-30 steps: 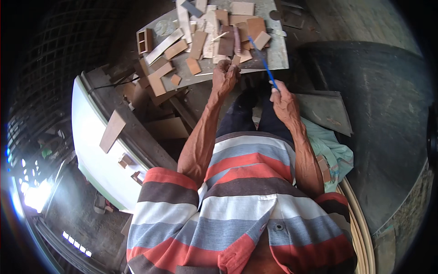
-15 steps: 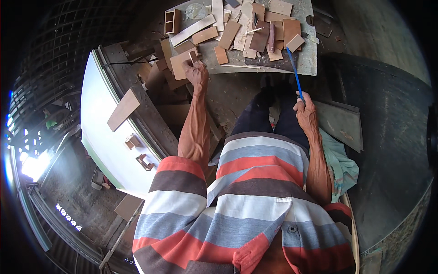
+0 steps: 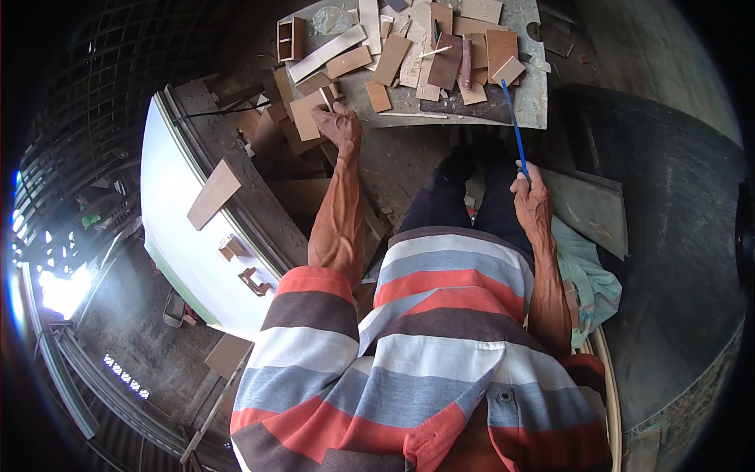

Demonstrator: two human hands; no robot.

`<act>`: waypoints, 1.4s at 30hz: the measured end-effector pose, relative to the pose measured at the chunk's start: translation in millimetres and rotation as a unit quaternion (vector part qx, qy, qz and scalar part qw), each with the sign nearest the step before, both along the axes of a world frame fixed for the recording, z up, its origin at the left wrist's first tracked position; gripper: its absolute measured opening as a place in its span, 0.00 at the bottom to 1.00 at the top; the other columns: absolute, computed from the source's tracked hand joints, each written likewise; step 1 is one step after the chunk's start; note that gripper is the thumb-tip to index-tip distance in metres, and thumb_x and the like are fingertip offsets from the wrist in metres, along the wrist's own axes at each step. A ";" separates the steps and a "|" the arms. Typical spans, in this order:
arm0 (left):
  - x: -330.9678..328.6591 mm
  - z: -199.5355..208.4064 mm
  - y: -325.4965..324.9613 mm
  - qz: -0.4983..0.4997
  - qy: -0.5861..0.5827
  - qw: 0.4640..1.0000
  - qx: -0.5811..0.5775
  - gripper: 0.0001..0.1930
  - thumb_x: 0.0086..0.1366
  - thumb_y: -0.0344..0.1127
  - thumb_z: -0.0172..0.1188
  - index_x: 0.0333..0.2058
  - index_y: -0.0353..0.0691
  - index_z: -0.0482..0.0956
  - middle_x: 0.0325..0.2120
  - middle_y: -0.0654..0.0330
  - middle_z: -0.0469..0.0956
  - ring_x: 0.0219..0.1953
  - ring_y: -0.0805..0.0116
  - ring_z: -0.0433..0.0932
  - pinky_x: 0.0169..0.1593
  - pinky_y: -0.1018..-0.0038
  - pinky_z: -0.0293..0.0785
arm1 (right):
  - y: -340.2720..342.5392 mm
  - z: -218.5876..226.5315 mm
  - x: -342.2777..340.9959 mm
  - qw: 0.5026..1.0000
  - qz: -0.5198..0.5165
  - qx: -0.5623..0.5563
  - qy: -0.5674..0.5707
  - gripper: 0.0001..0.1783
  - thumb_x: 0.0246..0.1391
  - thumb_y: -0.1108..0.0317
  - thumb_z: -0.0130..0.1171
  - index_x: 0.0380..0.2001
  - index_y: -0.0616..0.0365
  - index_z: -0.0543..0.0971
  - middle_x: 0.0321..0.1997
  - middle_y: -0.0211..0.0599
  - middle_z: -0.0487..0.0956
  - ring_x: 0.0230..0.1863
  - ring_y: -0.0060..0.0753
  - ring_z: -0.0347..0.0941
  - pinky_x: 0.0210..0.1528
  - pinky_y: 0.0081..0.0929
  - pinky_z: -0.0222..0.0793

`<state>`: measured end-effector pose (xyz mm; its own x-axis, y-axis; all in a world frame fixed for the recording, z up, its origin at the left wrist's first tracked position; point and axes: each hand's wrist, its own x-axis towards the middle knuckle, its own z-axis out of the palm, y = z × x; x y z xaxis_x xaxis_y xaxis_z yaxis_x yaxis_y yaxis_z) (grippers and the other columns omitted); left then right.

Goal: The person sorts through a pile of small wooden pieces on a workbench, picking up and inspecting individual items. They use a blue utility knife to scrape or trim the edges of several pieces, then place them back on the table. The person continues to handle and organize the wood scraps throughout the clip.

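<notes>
My left hand (image 3: 340, 127) is out at the left edge of the worktable, fingers closed on a small wood piece (image 3: 326, 97). Just beyond and beside it is a flat light-brown board (image 3: 307, 118). My right hand (image 3: 532, 193), above my right thigh, grips one end of a long thin blue strip (image 3: 514, 122) that looks like a hacksaw blade. The strip points up toward the table, its far end close to a small pale wood block (image 3: 509, 71). From this view I cannot tell whether the two touch.
Wood offcuts (image 3: 391, 60) lie scattered over the worktable (image 3: 533, 110), with a small open wooden box (image 3: 290, 39) at its far left. To my left, a white panel (image 3: 177, 204) carries a wood plank (image 3: 214, 194) and small wooden frames (image 3: 253, 281). A dark curved sheet (image 3: 661, 236) stands on the right.
The wood piece in my left hand has turned, showing a pale edge, and that hand has shifted slightly. My right hand and the blue strip have moved a little to the right.
</notes>
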<state>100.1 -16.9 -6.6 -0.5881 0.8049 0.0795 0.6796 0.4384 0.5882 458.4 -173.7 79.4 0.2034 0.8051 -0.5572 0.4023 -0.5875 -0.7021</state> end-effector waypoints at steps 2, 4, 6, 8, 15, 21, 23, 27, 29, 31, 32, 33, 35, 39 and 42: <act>-0.2 -2.7 1.3 0.009 0.005 1.000 -0.006 0.12 0.59 0.34 0.54 0.33 0.31 0.65 0.29 0.46 0.66 0.35 0.47 0.69 0.40 0.55 0.63 | 1.4 3.0 0.2 1.000 -0.009 -0.010 0.010 0.17 0.63 0.65 0.43 0.51 0.56 0.73 0.23 0.39 0.74 0.27 0.39 0.74 0.36 0.35 0.70; 0.8 -3.3 2.4 0.020 0.011 1.000 -0.016 0.12 0.58 0.34 0.54 0.33 0.31 0.65 0.29 0.47 0.66 0.35 0.47 0.68 0.40 0.55 0.63 | 2.2 2.8 1.2 1.000 -0.012 -0.017 0.011 0.17 0.63 0.64 0.43 0.51 0.56 0.73 0.23 0.38 0.74 0.27 0.38 0.74 0.36 0.34 0.70; 2.5 -3.1 4.0 0.028 0.011 0.999 -0.017 0.12 0.57 0.34 0.54 0.32 0.31 0.65 0.29 0.47 0.66 0.35 0.47 0.68 0.40 0.55 0.63 | 2.8 2.5 2.0 1.000 -0.015 -0.020 0.010 0.17 0.63 0.64 0.43 0.51 0.56 0.73 0.23 0.38 0.74 0.28 0.37 0.74 0.36 0.34 0.70; 3.4 -2.3 5.4 0.032 0.015 0.999 -0.015 0.12 0.56 0.33 0.55 0.32 0.31 0.65 0.29 0.47 0.66 0.35 0.47 0.68 0.40 0.55 0.63 | 3.2 2.2 2.6 1.000 -0.016 -0.019 0.008 0.17 0.63 0.64 0.43 0.51 0.56 0.74 0.23 0.38 0.74 0.28 0.36 0.74 0.36 0.33 0.70; 2.8 -4.0 7.5 0.038 0.030 0.999 -0.021 0.12 0.54 0.34 0.54 0.30 0.32 0.64 0.28 0.47 0.66 0.34 0.46 0.68 0.40 0.54 0.62 | 1.4 -2.4 3.4 0.999 -0.037 -0.025 0.022 0.17 0.63 0.65 0.43 0.52 0.55 0.74 0.23 0.37 0.74 0.28 0.35 0.74 0.36 0.32 0.70; 5.2 -5.5 5.9 0.035 0.025 0.999 -0.006 0.12 0.54 0.34 0.54 0.30 0.32 0.63 0.27 0.46 0.65 0.32 0.45 0.68 0.39 0.53 0.62 | 2.1 -3.9 5.0 0.999 -0.037 -0.017 0.021 0.17 0.63 0.64 0.44 0.52 0.55 0.74 0.23 0.36 0.75 0.28 0.35 0.74 0.36 0.32 0.70; 4.8 -7.2 6.4 0.035 0.033 0.999 -0.005 0.12 0.54 0.34 0.54 0.30 0.32 0.63 0.27 0.46 0.65 0.32 0.44 0.68 0.39 0.53 0.62 | 3.0 -3.0 5.7 0.999 -0.035 -0.024 0.020 0.17 0.63 0.64 0.44 0.52 0.55 0.74 0.23 0.36 0.75 0.28 0.35 0.74 0.36 0.32 0.70; 5.8 -8.1 7.8 0.041 0.039 0.998 -0.010 0.12 0.54 0.34 0.55 0.30 0.32 0.63 0.27 0.45 0.66 0.32 0.43 0.68 0.39 0.52 0.62 | 4.4 -1.6 6.7 0.999 -0.036 -0.031 0.020 0.17 0.63 0.65 0.44 0.52 0.55 0.73 0.23 0.37 0.75 0.28 0.35 0.74 0.37 0.32 0.70; 8.6 -7.3 8.1 0.043 0.037 0.998 -0.010 0.12 0.54 0.34 0.55 0.30 0.32 0.63 0.26 0.45 0.66 0.32 0.43 0.69 0.39 0.52 0.61 | 4.7 -0.7 6.9 0.999 -0.037 -0.025 0.020 0.17 0.63 0.65 0.44 0.52 0.56 0.73 0.23 0.37 0.74 0.28 0.35 0.74 0.37 0.32 0.70; 9.5 -6.6 7.2 0.041 0.039 0.998 -0.004 0.12 0.54 0.34 0.55 0.30 0.32 0.63 0.26 0.45 0.67 0.32 0.42 0.69 0.39 0.51 0.61 | 7.4 3.2 6.7 0.999 -0.035 -0.031 0.014 0.17 0.63 0.65 0.44 0.52 0.56 0.73 0.23 0.37 0.74 0.28 0.35 0.74 0.37 0.32 0.70; 9.8 -6.4 7.1 0.045 0.043 0.998 -0.007 0.12 0.54 0.34 0.55 0.30 0.32 0.63 0.26 0.45 0.67 0.32 0.42 0.69 0.39 0.51 0.61 | 8.3 4.4 6.7 0.999 -0.034 -0.033 0.012 0.17 0.63 0.65 0.44 0.52 0.56 0.73 0.23 0.37 0.74 0.28 0.35 0.74 0.37 0.32 0.70; 11.1 -5.6 8.6 0.049 0.047 0.998 -0.009 0.12 0.54 0.33 0.55 0.30 0.32 0.64 0.25 0.44 0.67 0.32 0.42 0.69 0.39 0.51 0.61 | 6.9 2.1 7.5 0.999 -0.036 -0.029 0.016 0.17 0.63 0.65 0.44 0.52 0.56 0.73 0.23 0.37 0.74 0.28 0.35 0.74 0.37 0.32 0.70; 13.4 -3.8 11.0 0.052 0.053 0.997 -0.012 0.12 0.54 0.33 0.55 0.30 0.32 0.64 0.26 0.44 0.67 0.32 0.42 0.69 0.39 0.51 0.62 | 2.7 -4.3 9.2 0.999 -0.039 -0.021 0.026 0.17 0.63 0.65 0.44 0.52 0.56 0.73 0.23 0.37 0.74 0.28 0.34 0.74 0.37 0.32 0.70; 12.3 -4.0 12.7 0.053 0.066 0.996 -0.022 0.13 0.54 0.34 0.56 0.30 0.31 0.64 0.27 0.43 0.67 0.33 0.41 0.70 0.39 0.51 0.62 | 4.0 -1.4 9.9 0.999 -0.033 -0.030 0.019 0.17 0.63 0.65 0.44 0.52 0.56 0.73 0.23 0.36 0.74 0.28 0.34 0.74 0.36 0.32 0.70; 13.4 -2.5 13.0 0.054 0.064 0.996 -0.031 0.13 0.54 0.34 0.55 0.29 0.30 0.64 0.28 0.42 0.67 0.34 0.41 0.70 0.39 0.51 0.63 | 6.1 1.5 9.8 0.999 -0.027 -0.030 0.007 0.17 0.63 0.65 0.44 0.52 0.56 0.74 0.23 0.36 0.74 0.28 0.34 0.73 0.36 0.32 0.69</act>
